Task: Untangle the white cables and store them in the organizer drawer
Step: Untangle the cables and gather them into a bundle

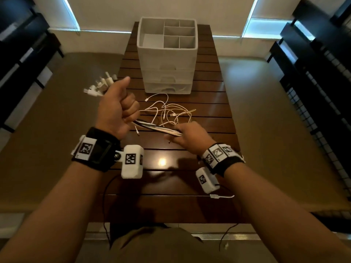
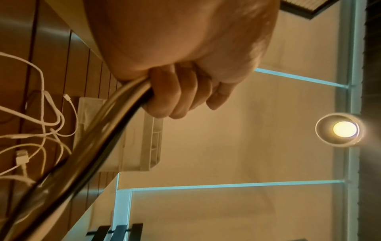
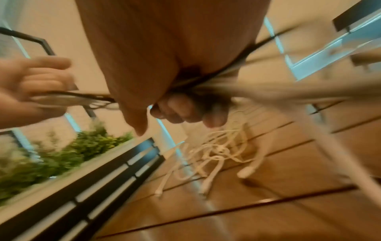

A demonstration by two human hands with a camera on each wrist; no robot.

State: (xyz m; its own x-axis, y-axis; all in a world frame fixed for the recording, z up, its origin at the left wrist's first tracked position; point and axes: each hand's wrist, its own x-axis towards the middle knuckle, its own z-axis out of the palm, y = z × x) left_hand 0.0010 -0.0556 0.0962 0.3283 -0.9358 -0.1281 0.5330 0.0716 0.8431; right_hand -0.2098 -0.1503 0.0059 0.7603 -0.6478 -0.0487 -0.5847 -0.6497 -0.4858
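Forearms reach in from the bottom corners of the head view, both wearing tagged wristbands. Low on the slatted wooden table (image 1: 209, 103), just right of centre, one loose white plug end (image 1: 221, 196) lies alone near the table's front edge. Higher up, the right hand (image 1: 190, 135) is closed around a bundle of white cables (image 1: 159, 128), palm down. The left hand (image 1: 116, 109) grips the same bundle in a raised fist, thumb up, with the connector plugs (image 1: 100, 85) fanning out past its top at centre left, beyond the table's left edge.

Only the left wrist view shows that fist from underneath, its fingers (image 2: 175, 96) wrapped fully round the strands, and a ceiling lamp (image 2: 344, 131) at right. The right wrist view is blurred, yet shows curled fingers (image 3: 179, 110) clamped on the bundle.

Beyond the hands, a loose tangle of cables (image 1: 171, 111) lies mid-table, with bare wood on either side. Farthest, at top centre, stands the white organizer (image 1: 167, 54), its three front drawers shut and the top compartments open.
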